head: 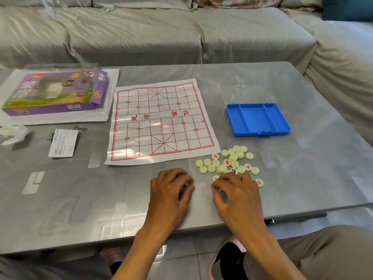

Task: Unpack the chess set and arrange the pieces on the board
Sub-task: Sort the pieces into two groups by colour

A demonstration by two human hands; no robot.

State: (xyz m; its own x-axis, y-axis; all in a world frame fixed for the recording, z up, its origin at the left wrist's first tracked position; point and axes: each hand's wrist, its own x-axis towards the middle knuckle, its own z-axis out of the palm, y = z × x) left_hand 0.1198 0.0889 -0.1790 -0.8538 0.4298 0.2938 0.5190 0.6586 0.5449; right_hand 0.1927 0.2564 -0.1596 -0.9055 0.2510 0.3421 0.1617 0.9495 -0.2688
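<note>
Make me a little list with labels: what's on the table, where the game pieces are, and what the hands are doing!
board: paper chess board lies flat, no pieces on it
pieces: pile of round pieces on the table, right of the board's near corner
tray: blue tray empty, clear lid behind it
box: purple box at far left
paper: leaflet near the box
left hand: left hand curled, a dark-marked piece seems under its fingers
right hand: right hand at the pile's near edge, fingers bent over pieces

Grey glossy table (pixel 302 178) stood before a long sofa (pixel 141 37) under a pale wrinkled cover; teal cushion (pixel 347 9) at far right; tiled floor (pixel 181 263) below.
</note>
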